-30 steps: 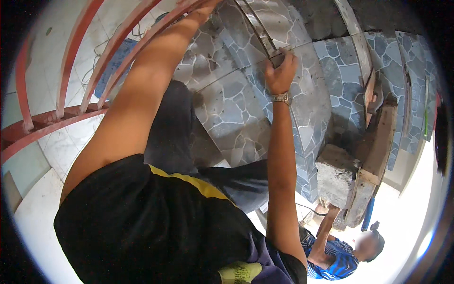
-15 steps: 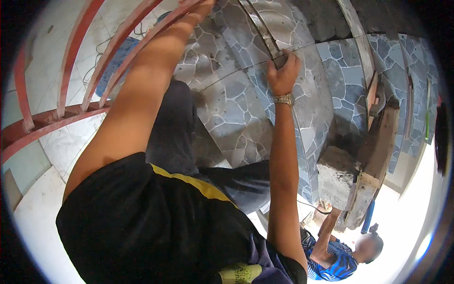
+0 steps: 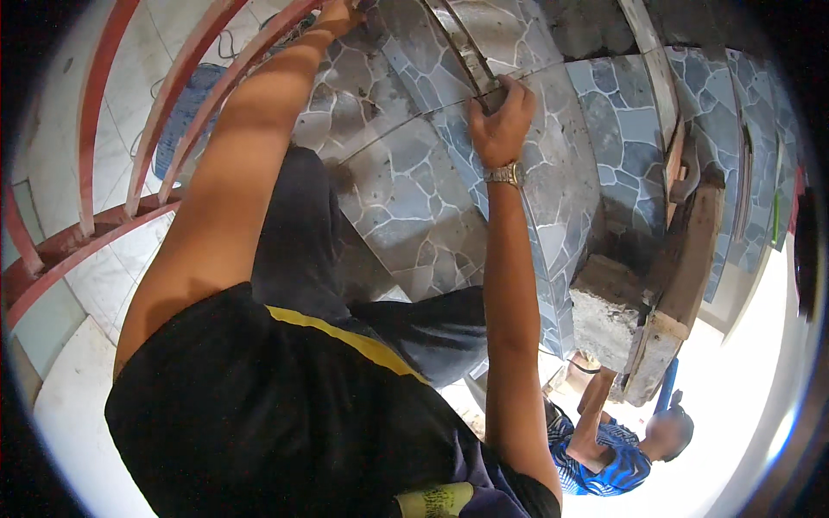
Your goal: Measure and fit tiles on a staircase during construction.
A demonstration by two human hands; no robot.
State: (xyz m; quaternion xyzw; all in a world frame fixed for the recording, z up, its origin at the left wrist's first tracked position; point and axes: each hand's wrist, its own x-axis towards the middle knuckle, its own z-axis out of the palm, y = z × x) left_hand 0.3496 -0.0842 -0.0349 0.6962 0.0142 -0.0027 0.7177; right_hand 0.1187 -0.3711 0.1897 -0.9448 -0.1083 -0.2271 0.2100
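Note:
My right hand [image 3: 503, 125], with a metal-band watch on the wrist, is closed round the near end of a long, narrow metal bar [image 3: 462, 43]. The bar lies over grey-blue tiles [image 3: 393, 168] with a stone pattern, and its far end runs out of the picture at the top. My left arm stretches up past the red railing to my left hand [image 3: 339, 15], at the top edge. Its fingers look bent and are partly cut off, so what they touch or hold is unclear.
Curved red railing bars [image 3: 155, 104] stand at the left, with a blue object [image 3: 186, 116] and a cord behind them. At right are a wooden post [image 3: 652, 78], a rough concrete block [image 3: 604, 324] and timber [image 3: 695, 250]. A person in a blue patterned shirt [image 3: 609, 457] is at the lower right.
The scene has shifted slightly left and up in the picture. More of my left hand shows at the top. My right hand keeps its grip on the bar's near end.

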